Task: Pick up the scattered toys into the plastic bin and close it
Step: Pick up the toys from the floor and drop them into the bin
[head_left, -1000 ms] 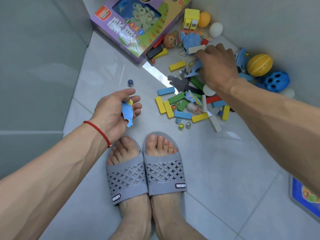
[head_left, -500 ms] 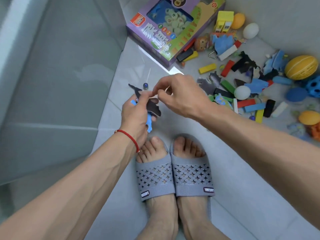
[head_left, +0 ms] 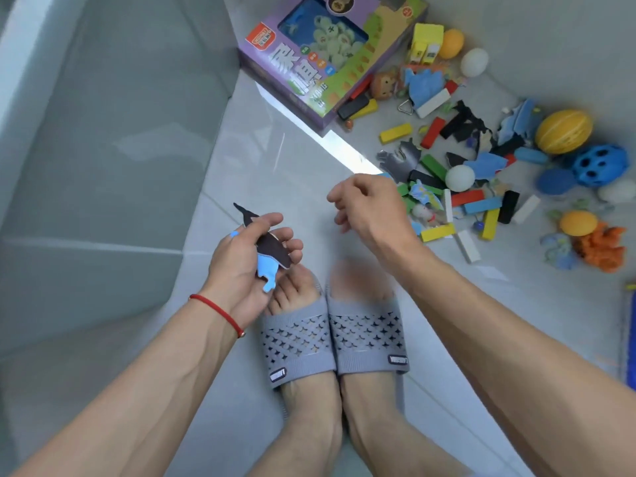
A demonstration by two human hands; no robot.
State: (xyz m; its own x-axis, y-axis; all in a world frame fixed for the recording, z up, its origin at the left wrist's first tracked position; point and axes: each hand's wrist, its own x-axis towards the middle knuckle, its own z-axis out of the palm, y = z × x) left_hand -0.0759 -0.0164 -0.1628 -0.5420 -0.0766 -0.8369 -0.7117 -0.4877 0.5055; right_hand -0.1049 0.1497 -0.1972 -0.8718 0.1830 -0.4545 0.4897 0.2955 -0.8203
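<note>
Purple game box [head_left: 309,70]; grey slippers [head_left: 330,342] (star cutouts); red wrist string [head_left: 216,309].

Both forearms are bare; no sleeves in view. The left hand [head_left: 246,266] has a thin red cord bracelet [head_left: 217,313] around its wrist, with a small bead or knot at the underside (detail too small to confirm). The right hand [head_left: 370,210] has nothing on its wrist. Both feet wear grey-blue knit slides [head_left: 332,342] with star-shaped cut-outs and a small dark label near the outer edge of each strap, lettering unreadable.
</note>
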